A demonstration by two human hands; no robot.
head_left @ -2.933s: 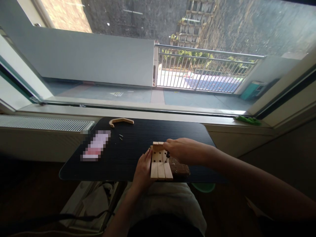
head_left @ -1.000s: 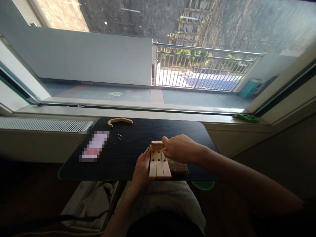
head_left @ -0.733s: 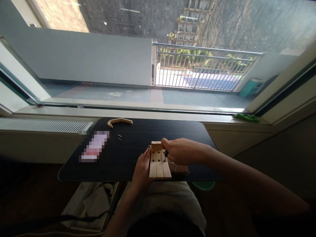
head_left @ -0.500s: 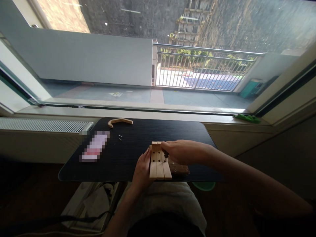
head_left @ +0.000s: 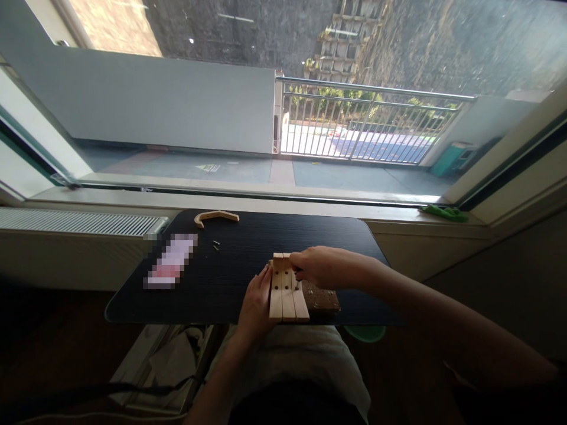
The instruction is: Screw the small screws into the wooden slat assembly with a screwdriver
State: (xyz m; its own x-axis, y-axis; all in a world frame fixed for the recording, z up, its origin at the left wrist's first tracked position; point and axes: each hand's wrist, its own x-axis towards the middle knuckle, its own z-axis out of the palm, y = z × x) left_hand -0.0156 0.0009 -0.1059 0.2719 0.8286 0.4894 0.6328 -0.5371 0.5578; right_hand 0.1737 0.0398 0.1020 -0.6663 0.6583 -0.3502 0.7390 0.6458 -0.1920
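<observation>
A pale wooden piece of three slats side by side (head_left: 282, 306) stands near the table's front edge, with several dark holes or screw heads in it. Against its left side, my left hand (head_left: 256, 300) grips it, fingers along the edge. My right hand (head_left: 319, 267) is closed around a small dark tool (head_left: 298, 276), mostly hidden by the fingers. The tool's lower end points at the lower hole of the right-hand slat. A brown rough-textured block (head_left: 322, 298) lies under and to the right of the slats.
On the black table (head_left: 243, 254) lie a bent wooden strip (head_left: 218, 214), two small screws (head_left: 216, 242) and a pixelated pink-and-white item (head_left: 173, 257). A radiator (head_left: 84, 223) and window sill border the table. A green bowl-like thing (head_left: 365, 333) shows below the front edge.
My right hand has turned slightly and risen a little over the right slat, uncovering more of the brown block. The left hand stays on the wooden piece.
</observation>
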